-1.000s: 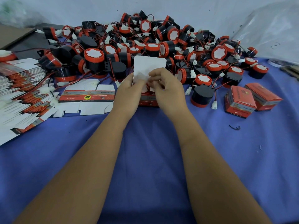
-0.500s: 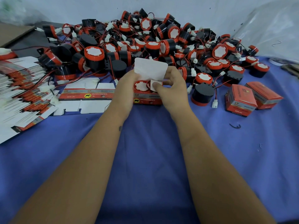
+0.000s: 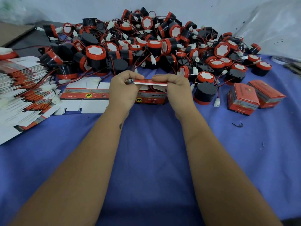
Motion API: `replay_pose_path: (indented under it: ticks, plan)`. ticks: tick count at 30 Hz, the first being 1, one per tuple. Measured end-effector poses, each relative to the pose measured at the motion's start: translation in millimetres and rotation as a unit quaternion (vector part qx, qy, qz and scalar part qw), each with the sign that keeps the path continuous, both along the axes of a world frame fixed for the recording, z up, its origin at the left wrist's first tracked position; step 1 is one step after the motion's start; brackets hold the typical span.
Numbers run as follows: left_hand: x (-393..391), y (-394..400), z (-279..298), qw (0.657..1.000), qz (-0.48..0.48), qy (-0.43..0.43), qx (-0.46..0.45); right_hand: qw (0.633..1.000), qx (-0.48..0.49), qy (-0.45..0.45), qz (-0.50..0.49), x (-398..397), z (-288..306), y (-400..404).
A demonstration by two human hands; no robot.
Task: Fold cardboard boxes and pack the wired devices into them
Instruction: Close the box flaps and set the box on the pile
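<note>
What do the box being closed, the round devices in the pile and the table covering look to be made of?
Box: thin printed cardboard, slightly glossy red outside, plain white inside; its lid flap bends under both hands. Devices: apparently moulded plastic, matte black bodies with red rims and white faces. Covering: likely woven blue cloth, matte, with soft creases.

Blue-clothed table (image 3: 146,152): device pile (image 3: 154,46), flat cartons (image 3: 21,95), boxes (image 3: 254,97)

Device pile (image 3: 146,44) behind box (image 3: 151,98); flat cartons (image 3: 24,88) left; packed boxes (image 3: 254,97) right.
</note>
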State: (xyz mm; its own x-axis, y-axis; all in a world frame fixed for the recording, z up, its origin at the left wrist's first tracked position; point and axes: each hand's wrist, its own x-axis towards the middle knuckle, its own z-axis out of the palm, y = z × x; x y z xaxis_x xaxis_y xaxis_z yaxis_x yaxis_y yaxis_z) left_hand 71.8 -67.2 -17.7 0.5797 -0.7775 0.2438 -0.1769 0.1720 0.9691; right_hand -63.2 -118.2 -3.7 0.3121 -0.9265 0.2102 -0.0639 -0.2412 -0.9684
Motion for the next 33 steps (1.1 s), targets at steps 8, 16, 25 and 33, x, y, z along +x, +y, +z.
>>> replay_pose_path:
  ticks: [8, 16, 25, 33]
  plan:
    - [5, 2, 5, 0.992, -0.042, 0.113, 0.028, 0.993, 0.004, 0.069, 0.094, -11, -5, -1]
    - [-2, 3, -1, 0.982, -0.111, -0.133, 0.077, 0.988, -0.082, 0.122, 0.050, -13, -10, -6]
    - [13, 8, 3, 0.963, -0.177, -0.182, 0.095, 0.987, -0.051, 0.118, 0.096, -22, -8, -8]
    - [14, 4, 1, 0.967, -0.169, -0.171, 0.084, 0.978, -0.149, 0.144, 0.014, -14, -12, -6]
